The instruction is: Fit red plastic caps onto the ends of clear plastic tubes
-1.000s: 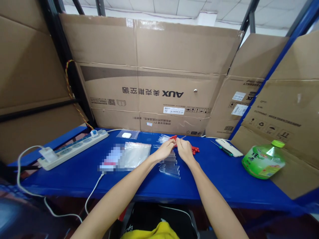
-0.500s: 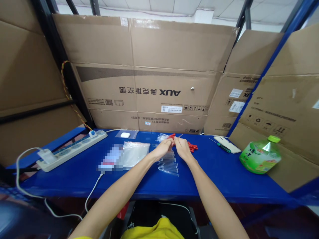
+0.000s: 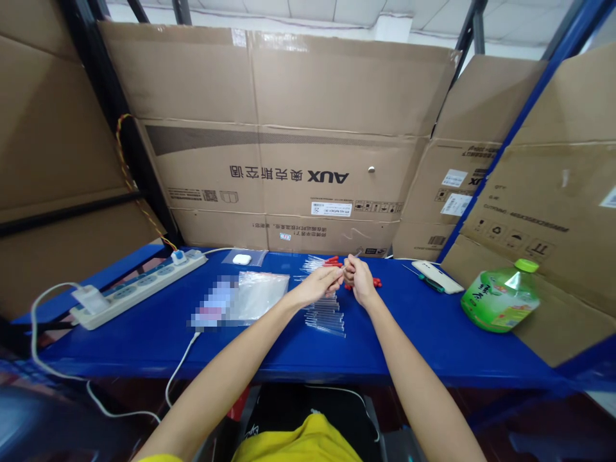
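Observation:
My left hand [image 3: 328, 283] is closed in a pinch above the blue table, fingertips close to my right hand. What it pinches is too small to make out. Closed like a fist, my right hand [image 3: 359, 278] grips a thin stick [image 3: 357, 254], whose end pokes out above the fingers. Below my left hand lies a row of clear thin tubes [image 3: 325, 319]. Behind it are clear tubes with red ends [image 3: 332, 262], partly covered by the hands. Small red pieces [image 3: 377, 282] lie beside my right hand, some hidden by it.
Left on the blue table [image 3: 409, 346] are clear plastic bags [image 3: 262, 298], a blurred-out phone [image 3: 215, 303], a white case [image 3: 241, 259] and a power strip [image 3: 144, 289]. To the right are a screwdriver [image 3: 430, 283], a white flat object [image 3: 439, 276] and a green bottle [image 3: 500, 298]. Cardboard [image 3: 289, 83] walls the back.
My right hand has turned and curled tighter, shifting slightly right. My left hand has moved a little right, and more of the red-ended tubes shows behind it.

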Demonstrator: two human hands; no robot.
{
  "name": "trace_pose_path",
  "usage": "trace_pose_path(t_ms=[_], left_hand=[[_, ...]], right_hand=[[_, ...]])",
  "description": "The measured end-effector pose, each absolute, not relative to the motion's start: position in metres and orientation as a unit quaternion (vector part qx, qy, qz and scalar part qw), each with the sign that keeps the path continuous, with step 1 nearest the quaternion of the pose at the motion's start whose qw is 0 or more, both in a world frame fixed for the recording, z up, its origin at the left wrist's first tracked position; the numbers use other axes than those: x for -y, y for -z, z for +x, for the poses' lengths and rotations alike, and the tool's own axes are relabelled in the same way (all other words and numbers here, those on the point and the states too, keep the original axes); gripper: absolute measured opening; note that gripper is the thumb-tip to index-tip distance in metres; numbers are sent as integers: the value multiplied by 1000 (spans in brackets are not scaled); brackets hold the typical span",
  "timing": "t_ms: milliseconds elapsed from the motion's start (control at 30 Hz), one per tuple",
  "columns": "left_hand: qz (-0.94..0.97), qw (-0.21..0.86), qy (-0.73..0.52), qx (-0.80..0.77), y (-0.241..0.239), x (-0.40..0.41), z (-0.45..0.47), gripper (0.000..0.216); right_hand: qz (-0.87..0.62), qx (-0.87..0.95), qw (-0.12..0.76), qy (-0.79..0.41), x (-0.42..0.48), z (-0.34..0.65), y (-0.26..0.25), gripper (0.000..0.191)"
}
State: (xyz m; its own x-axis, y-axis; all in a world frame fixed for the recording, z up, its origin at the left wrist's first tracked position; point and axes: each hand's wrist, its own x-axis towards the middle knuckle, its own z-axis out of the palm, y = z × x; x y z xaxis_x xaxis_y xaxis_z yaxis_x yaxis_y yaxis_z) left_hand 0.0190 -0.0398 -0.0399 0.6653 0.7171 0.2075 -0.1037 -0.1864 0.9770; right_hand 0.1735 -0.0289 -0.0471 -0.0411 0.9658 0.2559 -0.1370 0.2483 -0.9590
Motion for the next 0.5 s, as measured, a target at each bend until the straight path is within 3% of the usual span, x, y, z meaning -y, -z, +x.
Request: trace_pose_path(t_ms=[333, 400, 500], left_hand=[[822, 408, -334, -215, 31, 47, 9, 47], [833, 362, -344, -240, 30, 45, 9, 46], [836, 285, -366, -293, 31, 39, 11, 42]], right_hand=[[-357, 490, 488, -628, 31, 176, 51, 49], [-370, 492, 534, -579, 29, 173, 52, 49], [-426, 518, 625, -400, 30, 169, 53, 48]])
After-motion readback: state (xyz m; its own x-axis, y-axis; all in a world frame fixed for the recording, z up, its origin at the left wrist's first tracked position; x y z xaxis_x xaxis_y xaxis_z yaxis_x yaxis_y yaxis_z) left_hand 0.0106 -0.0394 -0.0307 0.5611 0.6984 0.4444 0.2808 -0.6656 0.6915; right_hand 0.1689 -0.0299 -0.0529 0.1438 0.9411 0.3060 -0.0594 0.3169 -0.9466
